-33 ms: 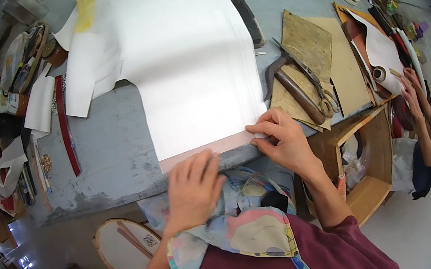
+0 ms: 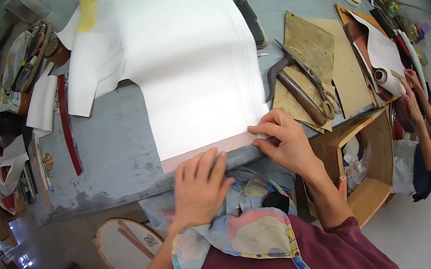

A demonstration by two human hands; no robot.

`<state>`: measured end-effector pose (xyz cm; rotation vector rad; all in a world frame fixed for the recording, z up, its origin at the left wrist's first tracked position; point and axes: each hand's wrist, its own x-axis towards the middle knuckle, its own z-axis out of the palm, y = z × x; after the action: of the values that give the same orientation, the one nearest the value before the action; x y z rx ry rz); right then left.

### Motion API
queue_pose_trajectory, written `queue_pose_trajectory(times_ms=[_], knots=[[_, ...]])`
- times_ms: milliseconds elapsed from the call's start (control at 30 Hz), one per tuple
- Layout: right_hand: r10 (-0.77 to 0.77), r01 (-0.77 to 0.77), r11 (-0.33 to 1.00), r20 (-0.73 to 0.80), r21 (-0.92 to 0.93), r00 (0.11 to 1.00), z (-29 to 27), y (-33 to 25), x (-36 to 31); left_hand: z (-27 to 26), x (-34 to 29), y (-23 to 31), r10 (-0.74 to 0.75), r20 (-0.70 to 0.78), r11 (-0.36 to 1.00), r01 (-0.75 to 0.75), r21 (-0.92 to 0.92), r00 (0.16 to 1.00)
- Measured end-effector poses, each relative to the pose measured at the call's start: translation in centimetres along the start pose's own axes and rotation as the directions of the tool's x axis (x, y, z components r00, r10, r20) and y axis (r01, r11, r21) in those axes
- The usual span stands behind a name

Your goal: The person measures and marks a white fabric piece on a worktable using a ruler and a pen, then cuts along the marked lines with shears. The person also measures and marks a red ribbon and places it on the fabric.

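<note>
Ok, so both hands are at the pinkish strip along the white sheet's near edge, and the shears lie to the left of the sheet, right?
Not quite: the head view shows the shears to the right of the white sheet. The left hand and right hand are both at the pinkish strip, as you say.

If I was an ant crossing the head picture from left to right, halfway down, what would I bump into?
Dark red strip → left hand → right hand → pale roll → co-worker's hands.
</note>
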<state>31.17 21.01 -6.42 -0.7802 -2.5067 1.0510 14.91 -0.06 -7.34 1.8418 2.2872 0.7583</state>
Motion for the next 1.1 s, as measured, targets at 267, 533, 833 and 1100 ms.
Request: queue_pose_trajectory(times_ms=[267,533,833,1100], knots=[[0.054,-0.054,0.998,0.048,-0.014,0.997,0.1,-0.3,0.5,2.7,0.1,0.6,0.037,-0.061,0.959,-0.019,0.281,0.997],[0.034,-0.035,0.999,0.087,0.009,0.996,0.5,-1.6,1.0,2.2,-0.8,-0.4,0.026,-0.131,0.981,0.0,0.194,0.991],[0.007,0.004,0.998,0.154,-0.069,0.988,0.0,-2.9,1.9,1.5,-0.3,-0.1,0.006,-0.168,0.992,0.015,0.125,0.986],[-0.077,0.093,0.993,0.209,-0.072,0.975,0.2,-7.4,5.5,2.8,-0.6,0.2,0.004,-0.168,0.983,0.027,0.183,0.986]])
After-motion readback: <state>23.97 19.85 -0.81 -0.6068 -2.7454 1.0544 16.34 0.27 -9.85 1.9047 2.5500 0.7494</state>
